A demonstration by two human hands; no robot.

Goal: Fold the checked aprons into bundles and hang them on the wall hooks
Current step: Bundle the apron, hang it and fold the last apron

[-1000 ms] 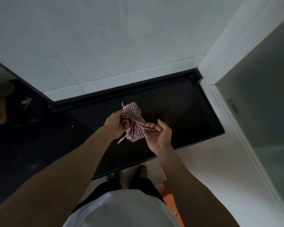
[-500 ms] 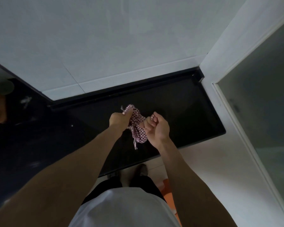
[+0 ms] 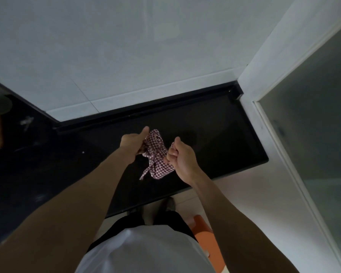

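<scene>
A small bundle of red-and-white checked apron [image 3: 156, 152] hangs in the air above a black counter [image 3: 215, 138]. My left hand [image 3: 132, 143] grips its left side, thumb pointing up and away. My right hand [image 3: 180, 156] is curled into a fist round a strap or fold at the bundle's right edge. A loose strap end dangles below the bundle. No wall hook shows in this view.
A white tiled wall [image 3: 126, 56] rises behind the counter. A white frame with a glass panel [image 3: 313, 134] stands on the right. An orange object [image 3: 205, 237] sits on the floor near my feet. Dim objects lie on the counter's far left [image 3: 0, 125].
My hands have drawn slightly apart and the bundle has tightened between them. My right hand went from loosely pinching the strap to a closed fist round it.
</scene>
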